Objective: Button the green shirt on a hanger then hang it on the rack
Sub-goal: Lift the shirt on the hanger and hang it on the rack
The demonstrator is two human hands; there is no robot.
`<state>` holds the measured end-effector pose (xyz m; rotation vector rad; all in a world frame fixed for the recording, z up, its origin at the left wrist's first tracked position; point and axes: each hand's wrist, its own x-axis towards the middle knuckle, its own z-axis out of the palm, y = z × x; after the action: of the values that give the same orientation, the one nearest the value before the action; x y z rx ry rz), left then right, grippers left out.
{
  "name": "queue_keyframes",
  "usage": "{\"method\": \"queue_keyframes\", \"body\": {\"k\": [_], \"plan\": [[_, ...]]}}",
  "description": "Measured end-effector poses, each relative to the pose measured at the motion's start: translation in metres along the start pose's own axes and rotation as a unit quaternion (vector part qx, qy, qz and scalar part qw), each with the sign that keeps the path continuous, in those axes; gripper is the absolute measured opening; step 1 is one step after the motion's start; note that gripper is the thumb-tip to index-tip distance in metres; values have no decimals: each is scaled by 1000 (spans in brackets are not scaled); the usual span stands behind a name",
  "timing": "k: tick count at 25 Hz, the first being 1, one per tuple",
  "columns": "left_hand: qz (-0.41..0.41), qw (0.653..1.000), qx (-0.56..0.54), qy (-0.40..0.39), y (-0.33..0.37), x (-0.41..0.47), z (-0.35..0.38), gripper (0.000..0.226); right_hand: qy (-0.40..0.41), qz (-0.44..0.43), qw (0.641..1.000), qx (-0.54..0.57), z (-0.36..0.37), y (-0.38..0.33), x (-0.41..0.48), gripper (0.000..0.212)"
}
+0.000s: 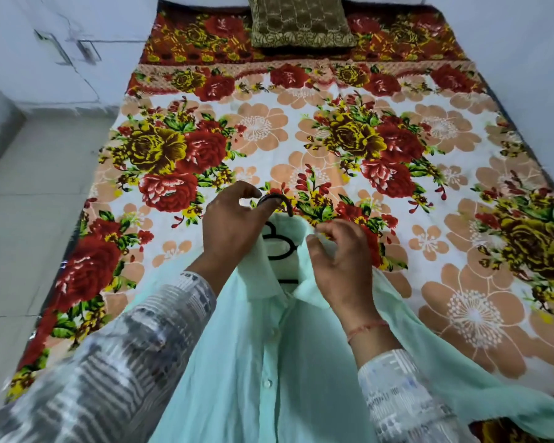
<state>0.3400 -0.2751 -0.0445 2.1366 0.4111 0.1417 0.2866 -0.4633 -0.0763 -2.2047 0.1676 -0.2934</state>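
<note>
From the head camera, your pale green shirt (269,362) lies front-up on the near part of the floral bedspread (381,139), already draped over a hanger (280,247) whose dark hook (277,201) pokes out past the collar toward the brown cushion (301,20) at the bed's far end. The placket runs back toward you, and small pale buttons show along it; the ones in view look fastened, though the topmost one, under the collar, is hard to read.

Your left hand (234,225) sits on the hook side of the collar, fingers curled together around the base of the hook, thumb pressing the cloth below it. Your right hand (339,260) is on the collar's other wing, thumb and fingers pinched shut on a fold of the cloth.

As for handling, this looks like thin, light, limp fabric: it will sag, wrinkle and slide off the hanger's shoulders if you lift by the cloth alone. The hanger is the one stiff part, so I would carry the load by the hook and use the collar pinch only to square the neckline. One sleeve trails off to the right of the collar over the bedspread, so mind it does not drag. No rack is in sight from here, so I can't tell you where it stands.
</note>
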Motion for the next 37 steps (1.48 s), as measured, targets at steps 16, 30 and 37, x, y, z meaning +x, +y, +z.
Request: {"method": "queue_keyframes", "body": {"k": [16, 30, 37], "plan": [[-67, 961, -47, -263, 191, -68, -145, 40, 98, -215, 962, -138, -136, -151, -28, 42], [356, 918, -123, -119, 454, -303, -404, 25, 109, -350, 930, 2, -464, -456, -144, 46], [490, 861, -121, -63, 524, -435, -520, 37, -4, -345, 933, 106, -579, -607, -236, 15]]}}
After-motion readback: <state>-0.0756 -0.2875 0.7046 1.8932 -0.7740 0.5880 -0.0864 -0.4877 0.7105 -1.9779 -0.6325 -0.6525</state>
